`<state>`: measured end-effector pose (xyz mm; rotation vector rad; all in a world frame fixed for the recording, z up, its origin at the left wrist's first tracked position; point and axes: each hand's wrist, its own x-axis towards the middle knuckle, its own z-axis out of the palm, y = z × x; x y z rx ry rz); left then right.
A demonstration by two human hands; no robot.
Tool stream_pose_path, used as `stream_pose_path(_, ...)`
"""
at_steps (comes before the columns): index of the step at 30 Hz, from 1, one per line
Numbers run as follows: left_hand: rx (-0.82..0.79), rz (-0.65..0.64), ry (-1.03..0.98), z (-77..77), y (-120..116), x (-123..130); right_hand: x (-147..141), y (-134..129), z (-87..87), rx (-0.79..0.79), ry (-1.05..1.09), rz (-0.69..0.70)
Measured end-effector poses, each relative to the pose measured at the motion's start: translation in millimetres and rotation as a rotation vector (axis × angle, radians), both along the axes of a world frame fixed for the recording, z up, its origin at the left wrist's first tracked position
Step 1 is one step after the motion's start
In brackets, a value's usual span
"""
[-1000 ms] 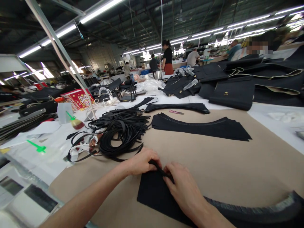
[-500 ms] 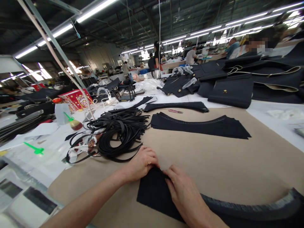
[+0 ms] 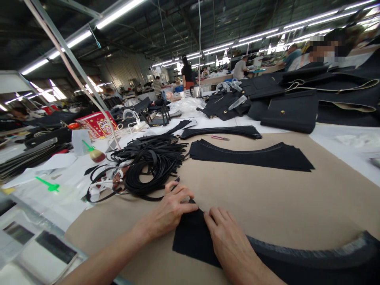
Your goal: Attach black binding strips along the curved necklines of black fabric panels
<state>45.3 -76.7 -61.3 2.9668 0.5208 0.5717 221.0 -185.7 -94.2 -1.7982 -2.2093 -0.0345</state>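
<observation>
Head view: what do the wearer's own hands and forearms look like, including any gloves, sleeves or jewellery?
The left hand and right hand are both bare, without gloves; no rings show. The left forearm and right forearm are uncovered as far as the picture shows: no sleeve, watch or bracelet.

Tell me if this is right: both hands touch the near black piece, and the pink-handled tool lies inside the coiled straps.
Wrong place: the head view shows the pink-handled tool on the brown sheet between two curved black pieces. Both hands do touch the near black piece.
</observation>
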Motion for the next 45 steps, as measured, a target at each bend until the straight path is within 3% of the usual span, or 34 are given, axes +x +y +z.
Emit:
stream_pose_path(7, -0.158, 0.067, -0.012, -14.5, -20.3, -12.9, 0.9, -4.1, 11.1, -0.134, 0.098, -0.005)
stream_pose_path(12, -0.203, 0.114, -0.045, -12.9, -23.7, -11.0, 3.4, 1.7, 21.0, -0.220, 0.148, -0.006)
stream_pose_path(28, -0.232, 0.190, -0.005, -21.0, -30.1, -13.9, 6.9, 13.4, 19.7, -0.161, 0.026, 0.080)
stream_pose_path(39, -0.254, 0.209, -0.021, -21.1, -32.7, -16.9, -0.5, 20.7, 13.1, -0.150, 0.084, 0.117)
stream_pose_path(45, -0.250, 0.212, -0.011, -20.9, -32.8, -16.7, -5.5, 24.3, 19.5, -0.162, 0.003, 0.132)
